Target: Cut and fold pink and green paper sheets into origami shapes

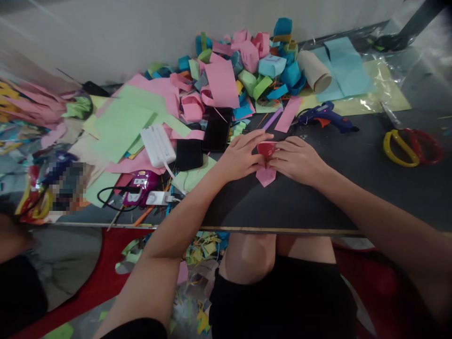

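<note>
Between my two hands, low over the dark table, is a small folded piece of pink paper [266,176] with a darker red-pink inside. My left hand [243,154] has its fingers closed on the paper's left side. From the other side my right hand [298,159] grips it, fingertips pressed at the middle fold. Fingers hide part of the folds. Just beyond my left fingertips lies a purple stick-like piece [272,118]. A pink paper strip [288,114] rests behind my right hand, beside a blue glue gun [326,117].
A heap of folded paper pieces [249,56] lies along the wall. Scissors [411,146] sit at the right. Green sheets [123,127], a white power bank [157,146] with a cable, and a black phone [217,129] lie left. Another person's arm [14,238] shows at the left edge.
</note>
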`<state>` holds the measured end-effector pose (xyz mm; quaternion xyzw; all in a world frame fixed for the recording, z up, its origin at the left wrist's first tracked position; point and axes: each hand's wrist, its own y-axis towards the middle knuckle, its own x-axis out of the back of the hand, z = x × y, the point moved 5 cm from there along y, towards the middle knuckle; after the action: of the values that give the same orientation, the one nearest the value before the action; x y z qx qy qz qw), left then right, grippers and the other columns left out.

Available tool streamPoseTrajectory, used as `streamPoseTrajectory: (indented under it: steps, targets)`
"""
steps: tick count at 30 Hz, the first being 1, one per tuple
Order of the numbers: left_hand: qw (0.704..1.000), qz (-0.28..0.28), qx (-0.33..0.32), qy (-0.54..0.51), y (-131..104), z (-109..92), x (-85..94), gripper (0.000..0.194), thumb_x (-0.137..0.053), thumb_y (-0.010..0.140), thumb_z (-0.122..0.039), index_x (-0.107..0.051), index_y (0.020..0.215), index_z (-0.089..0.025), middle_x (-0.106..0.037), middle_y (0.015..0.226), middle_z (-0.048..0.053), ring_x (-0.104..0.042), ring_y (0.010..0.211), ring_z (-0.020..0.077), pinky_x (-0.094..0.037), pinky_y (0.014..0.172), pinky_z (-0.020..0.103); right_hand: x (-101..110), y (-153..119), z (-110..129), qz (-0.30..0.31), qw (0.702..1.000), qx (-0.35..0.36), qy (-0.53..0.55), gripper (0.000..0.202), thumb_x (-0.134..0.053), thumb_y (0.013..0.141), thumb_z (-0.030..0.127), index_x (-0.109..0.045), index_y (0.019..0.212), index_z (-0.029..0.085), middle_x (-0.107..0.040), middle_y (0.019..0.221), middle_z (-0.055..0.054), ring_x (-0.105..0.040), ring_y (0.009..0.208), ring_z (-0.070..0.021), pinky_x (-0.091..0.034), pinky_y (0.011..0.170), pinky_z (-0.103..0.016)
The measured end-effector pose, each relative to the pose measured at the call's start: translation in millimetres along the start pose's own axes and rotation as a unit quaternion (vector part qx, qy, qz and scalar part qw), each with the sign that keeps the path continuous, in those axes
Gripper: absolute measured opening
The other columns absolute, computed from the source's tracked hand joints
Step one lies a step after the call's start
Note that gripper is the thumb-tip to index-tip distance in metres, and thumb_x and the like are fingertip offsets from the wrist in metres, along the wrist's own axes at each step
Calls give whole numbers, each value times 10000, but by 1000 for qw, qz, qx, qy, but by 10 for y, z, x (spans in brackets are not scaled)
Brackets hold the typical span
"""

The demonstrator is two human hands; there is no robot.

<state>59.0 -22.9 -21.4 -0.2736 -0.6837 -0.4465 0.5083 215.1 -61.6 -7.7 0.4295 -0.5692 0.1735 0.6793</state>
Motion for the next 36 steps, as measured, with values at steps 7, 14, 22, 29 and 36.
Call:
streamPoseTrajectory:
  steps: [7, 14, 22, 29, 36]
  targets:
    - [999, 17, 33, 8, -1, 58, -33, 224, -588, 985, -379, -747, 997, -222, -521, 1526, 95, -369, 1496, 329, -301, 1213, 530, -87, -9, -3, 3, 999, 2, -44, 406, -380, 1068, 201, -749, 902, 235, -769, 970, -54, -626, 1059, -226, -439, 919, -399]
    - [997, 77, 14, 8, 23, -65, -46, 329, -412, 1045, -216, -691, 1212, -259, -623, 1440, 74, -507, 1405, 218, -388, 1164, 420, -97, 21, 11, 1, 987, 88, -133, 412, -369, 1063, 152, -757, 944, 228, -776, 961, -30, -643, 979, -197, -473, 923, -362]
    - [988, 76, -6, 135, -78, -282, -6, 474, -271, 1074, -161, -727, 946, -147, -745, 1046, 125, -667, 1031, 204, -473, 832, 350, -39, -218, 203, 33, 985, 75, -153, 459, -311, 1066, 113, -765, 1023, 167, -792, 1035, -67, -666, 1067, -204, -495, 960, -357]
    - [977, 106, 18, 183, -155, -342, -9, 341, -419, 1025, -135, -756, 971, -128, -722, 774, 93, -677, 754, 197, -427, 669, 327, -46, -152, 225, 50, 991, 37, -117, 444, -367, 990, 96, -766, 1097, 258, -785, 1124, -35, -645, 1183, -239, -469, 1066, -439]
    - [981, 107, 102, 124, -135, -327, -50, 287, -496, 1017, -258, -771, 1019, -176, -773, 946, 96, -707, 736, 189, -447, 614, 291, -39, -83, 210, 34, 991, 64, -115, 365, -468, 934, 84, -784, 991, 259, -804, 1048, -24, -667, 1131, -234, -480, 1051, -453]
